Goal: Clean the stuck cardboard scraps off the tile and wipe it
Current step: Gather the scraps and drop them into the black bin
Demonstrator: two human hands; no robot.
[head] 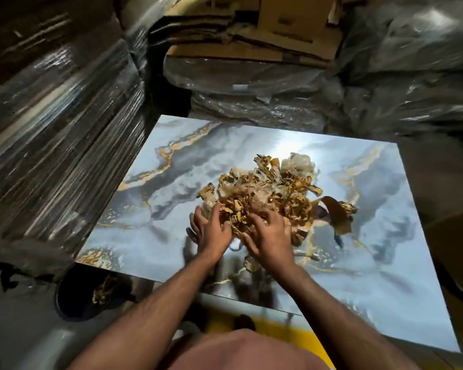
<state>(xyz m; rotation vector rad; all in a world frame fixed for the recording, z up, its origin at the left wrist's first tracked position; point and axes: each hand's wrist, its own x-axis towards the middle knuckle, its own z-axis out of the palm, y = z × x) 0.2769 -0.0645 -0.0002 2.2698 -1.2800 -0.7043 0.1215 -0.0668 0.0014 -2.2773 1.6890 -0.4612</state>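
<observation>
This looks like a storeroom or warehouse for tiles. On the left stands a tall stack of flat goods bound in clear stretch wrap (56,124), its layered edges showing through the film as on a wrapped pallet. More plastic-wrapped bundles (251,84) are heaped at the back and to the right, with flattened cardboard cartons (284,30) piled above them. In the middle a large glossy marble-pattern tile (171,161) lies flat, hemmed in closely by these stacks. A dark round bucket (72,297) sits low at the left on the floor; what it holds is probably scraps, though motion blur leaves that unclear. The light is dim.
</observation>
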